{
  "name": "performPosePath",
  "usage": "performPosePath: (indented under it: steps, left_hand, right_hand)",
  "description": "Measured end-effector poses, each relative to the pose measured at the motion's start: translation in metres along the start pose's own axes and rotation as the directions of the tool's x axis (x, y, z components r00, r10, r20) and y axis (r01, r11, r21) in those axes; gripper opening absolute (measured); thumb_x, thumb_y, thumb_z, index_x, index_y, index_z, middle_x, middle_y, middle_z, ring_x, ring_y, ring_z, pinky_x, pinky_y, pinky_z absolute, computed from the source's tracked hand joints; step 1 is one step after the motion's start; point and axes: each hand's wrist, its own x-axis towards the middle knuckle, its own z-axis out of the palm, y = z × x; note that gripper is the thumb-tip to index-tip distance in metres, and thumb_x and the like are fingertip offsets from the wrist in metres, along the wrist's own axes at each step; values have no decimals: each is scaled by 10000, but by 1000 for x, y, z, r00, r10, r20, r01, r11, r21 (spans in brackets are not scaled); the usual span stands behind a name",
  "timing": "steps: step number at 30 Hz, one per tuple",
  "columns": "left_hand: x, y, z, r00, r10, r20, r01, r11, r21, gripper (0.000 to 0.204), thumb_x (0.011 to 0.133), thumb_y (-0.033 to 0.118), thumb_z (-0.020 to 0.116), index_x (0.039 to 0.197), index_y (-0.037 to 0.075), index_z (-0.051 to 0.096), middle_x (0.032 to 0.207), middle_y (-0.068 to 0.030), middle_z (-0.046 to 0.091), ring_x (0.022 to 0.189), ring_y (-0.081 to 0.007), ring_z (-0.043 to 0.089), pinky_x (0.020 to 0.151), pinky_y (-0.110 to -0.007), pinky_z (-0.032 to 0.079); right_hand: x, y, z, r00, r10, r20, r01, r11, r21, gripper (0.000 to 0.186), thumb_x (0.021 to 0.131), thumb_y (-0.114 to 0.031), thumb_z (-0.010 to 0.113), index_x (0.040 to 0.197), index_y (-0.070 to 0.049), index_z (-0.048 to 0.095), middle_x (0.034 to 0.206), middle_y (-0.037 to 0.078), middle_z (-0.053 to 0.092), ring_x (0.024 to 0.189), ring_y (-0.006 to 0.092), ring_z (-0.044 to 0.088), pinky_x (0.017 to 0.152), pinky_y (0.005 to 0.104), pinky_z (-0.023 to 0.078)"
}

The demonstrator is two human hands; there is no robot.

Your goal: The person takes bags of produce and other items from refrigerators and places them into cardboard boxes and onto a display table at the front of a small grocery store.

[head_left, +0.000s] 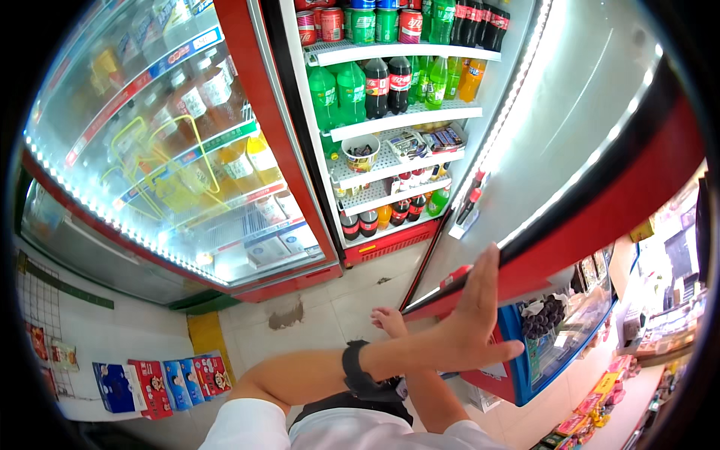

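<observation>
The fridge door (pixel 570 150) stands swung wide open to the right of the drinks cooler (pixel 390 112), its red frame running as a long diagonal from the lower middle of the view up toward the upper right, with the pale inner face and a strip of lights turned toward the shelves. The left hand (pixel 472 322), reaching across the body with a black wristband (pixel 356 367) on its forearm, lies flat against the lower stretch of that red edge: fingers straight and held close together pointing up along the frame, thumb splayed out to the right. The palm is in contact with the door rather than gripping it.

The right hand (pixel 390 321) is lower and just to the left, near the bottom corner of the door above the tiled floor (pixel 330 307); its fingers look loosely curled, and I cannot tell whether they touch anything. The left hand is clearly the one on the door. The door's long edge runs away from the fingertips, upward and rightward.

Inside, green and dark bottles (pixel 375 86) line the upper shelves. A second glass-fronted cooler (pixel 172 150) stands closed at the left.
</observation>
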Motion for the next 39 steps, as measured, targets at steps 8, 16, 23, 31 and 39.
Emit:
performPosePath:
  steps: [8, 16, 23, 31, 39]
  left_hand:
    - [31, -33, -83, 784, 42, 619, 188, 935, -301, 960, 884, 605, 311, 1337, -48, -226, 1428, -271, -180, 1353, -357, -129, 1090, -417, 0]
    - [82, -141, -187, 954, 111, 277, 41, 871, -490, 714, 911, 395, 481, 1408, 20, 132, 1422, -181, 282, 1318, -256, 283, 1056, -343, 229]
    - [-21, -343, -269, 803, -594, 49, 477, 592, -649, 574, 896, 377, 502, 1294, -14, 364, 1266, -188, 471, 1191, -259, 452, 1027, -376, 297]
    - [-71, -536, -229, 570, -806, 162, 653, 324, -684, 470, 884, 229, 538, 1253, -24, 393, 1204, -170, 516, 1103, -252, 510, 980, -356, 354]
    - [-77, -652, -174, 518, -849, 108, 615, 281, -737, 440, 921, 315, 498, 1221, 5, 412, 1118, -107, 540, 1012, -192, 541, 899, -309, 420]
  right_hand:
    - [117, -127, 87, 986, 77, 149, -65, 995, -80, 242, 852, -162, 564, 1056, -40, 608, 885, 57, 646, 686, 128, 620, 618, 233, 507]
    - [317, -199, 36, 991, -113, -66, 110, 993, -39, 166, 781, -130, 638, 922, -42, 651, 786, 49, 649, 597, 118, 606, 480, 224, 472]
    - [432, -329, -4, 759, -517, -395, 498, 852, -160, 289, 857, -247, 546, 982, 0, 626, 804, 97, 644, 637, 137, 615, 581, 274, 478]
    - [534, -371, -18, 517, -809, -282, 665, 586, -464, 335, 904, -272, 457, 1095, -22, 570, 960, 214, 621, 908, 347, 600, 812, 395, 460]
    - [575, -350, -43, 474, -878, -68, 807, 464, -366, 197, 808, -117, 488, 900, 14, 603, 841, 228, 602, 817, 398, 575, 723, 449, 461]
